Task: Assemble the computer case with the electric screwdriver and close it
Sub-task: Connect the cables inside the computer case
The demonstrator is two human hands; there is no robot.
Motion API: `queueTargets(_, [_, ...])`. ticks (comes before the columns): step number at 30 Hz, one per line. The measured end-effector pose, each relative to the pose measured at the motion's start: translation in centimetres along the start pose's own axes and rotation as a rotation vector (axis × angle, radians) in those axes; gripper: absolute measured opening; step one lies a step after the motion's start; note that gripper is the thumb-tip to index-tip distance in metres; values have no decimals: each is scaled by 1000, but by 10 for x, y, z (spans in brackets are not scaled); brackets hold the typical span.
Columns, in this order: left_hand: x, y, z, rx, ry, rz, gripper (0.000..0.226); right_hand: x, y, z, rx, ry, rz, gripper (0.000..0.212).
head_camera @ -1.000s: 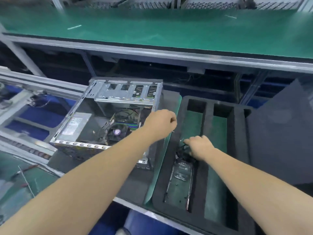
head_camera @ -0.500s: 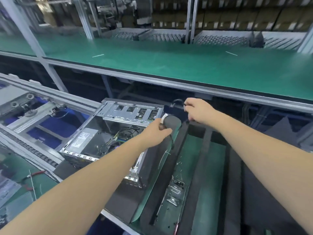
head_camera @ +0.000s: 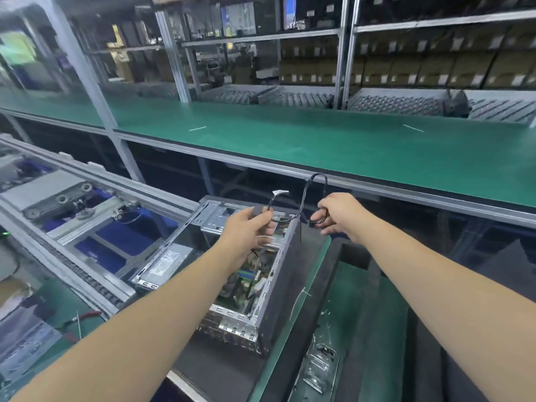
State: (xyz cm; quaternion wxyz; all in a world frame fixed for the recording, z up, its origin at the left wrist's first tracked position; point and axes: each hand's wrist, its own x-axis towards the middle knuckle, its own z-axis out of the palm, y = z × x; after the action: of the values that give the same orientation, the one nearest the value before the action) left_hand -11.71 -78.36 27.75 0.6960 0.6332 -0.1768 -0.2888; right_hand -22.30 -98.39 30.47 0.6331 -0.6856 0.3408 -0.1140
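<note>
factory shelving of grey metal uprights stands behind a long green-matted upper bench (head_camera: 290,140), with a grey roller conveyor (head_camera: 72,227) running along the left. below the bench, the open grey steel computer case (head_camera: 246,285) lies on its side on a black foam tray (head_camera: 362,285) edged with green mat, its side panel off and its circuit board and silver power supply exposed.

above the case's upper edge, both hands hold a thin black wiring harness (head_camera: 304,195) with a small white tag. the left hand (head_camera: 249,227) has its fingers curled round one end, which appears to carry a dark connector. the right hand (head_camera: 339,213) pinches the other end between thumb and fingers. the cable loops upward between them, clear of the case.

assessment: the harness is light, limp and easily snagged; it should be held at the connector bodies, not by the wire. the case is likely heavy and stiff, with sharp stamped edges; it is best gripped by the outer frame. no electric screwdriver is in view, and closing is not yet begun.
</note>
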Motion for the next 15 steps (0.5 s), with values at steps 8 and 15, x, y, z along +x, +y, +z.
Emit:
queueTargets(8, [-7,6,-38,196,141,103,22,-9,0,55,-469,243,-556,21])
queueTargets(15, [-13,6,-54,331,221,157,20,-35,-18,126,-519,5,-726,14])
